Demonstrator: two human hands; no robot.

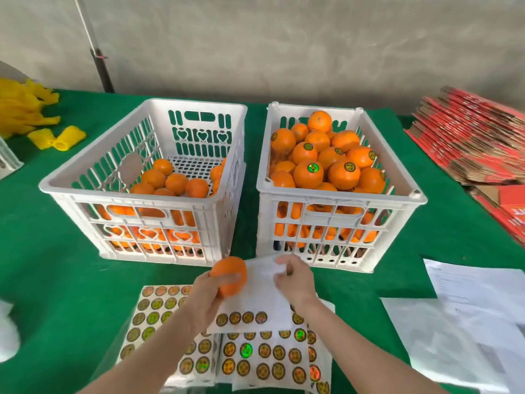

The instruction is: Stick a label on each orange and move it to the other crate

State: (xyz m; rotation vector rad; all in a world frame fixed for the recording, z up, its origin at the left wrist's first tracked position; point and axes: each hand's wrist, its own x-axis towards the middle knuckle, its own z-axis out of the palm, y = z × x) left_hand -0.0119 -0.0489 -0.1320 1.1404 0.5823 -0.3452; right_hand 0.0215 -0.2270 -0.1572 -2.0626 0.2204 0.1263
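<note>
Your table's got a fuzzy green cloth (56,280) over it, with a plain grey wall (284,38) behind. Two white slotted plastic crates sit side by side: the left crate (85,191) has bare oranges low down, the right crate (341,199) is heaped with stickered ones. Your left hand (207,297) grips a round orange (230,273) just in front of the crates. Your right hand (295,282) pinches the top edge of a white label sheet (261,297) with shiny round stickers. Flat red cartons (468,137) are stacked on the right.

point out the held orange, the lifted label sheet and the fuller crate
held orange (227,268): head view, bare upper skin
lifted label sheet (261,300): head view, blank white middle
fuller crate (341,198): head view, near rim
</note>
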